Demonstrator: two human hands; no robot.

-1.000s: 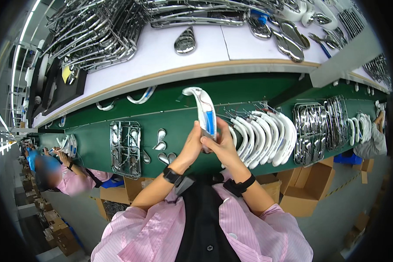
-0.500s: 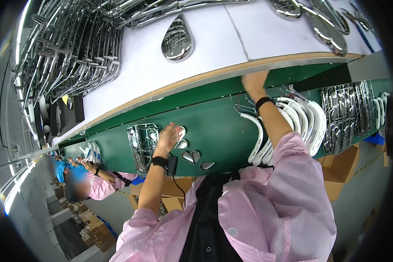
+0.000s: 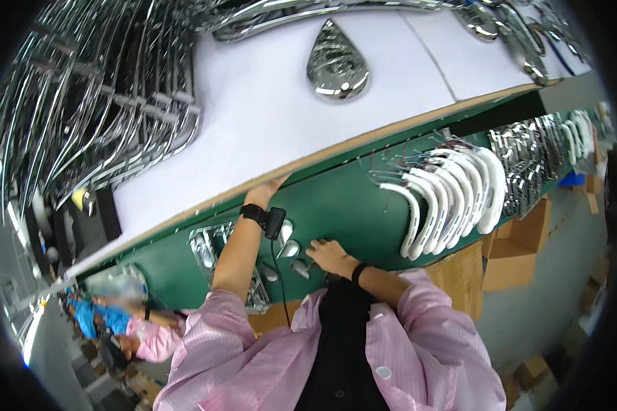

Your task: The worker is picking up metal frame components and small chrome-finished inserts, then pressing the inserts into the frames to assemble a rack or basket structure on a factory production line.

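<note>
My left hand (image 3: 266, 191) reaches up and touches the wooden edge of the white-topped shelf (image 3: 267, 116); nothing shows in it, and a black band with a small device sits on its wrist. My right hand (image 3: 329, 254) rests lower on the green surface (image 3: 349, 205), fingers curled beside a few small chrome drop-shaped pieces (image 3: 289, 240). Whether it grips one is hidden. To its right, a row of white curved parts (image 3: 452, 198) stands on the green surface. A large chrome teardrop part (image 3: 337, 65) lies on the white shelf.
Racks of long chrome curved trims (image 3: 96, 103) fill the upper left. A tray of chrome pieces (image 3: 209, 250) sits left of my arm, and more chrome parts (image 3: 528, 151) lie at the right. Cardboard boxes (image 3: 514, 253) stand below. Another person (image 3: 116, 315) works at the lower left.
A second ago both hands held a white curved part with blue film. It is out of my hands now. My right hand came down from the shelf edge; my left rose to it.
</note>
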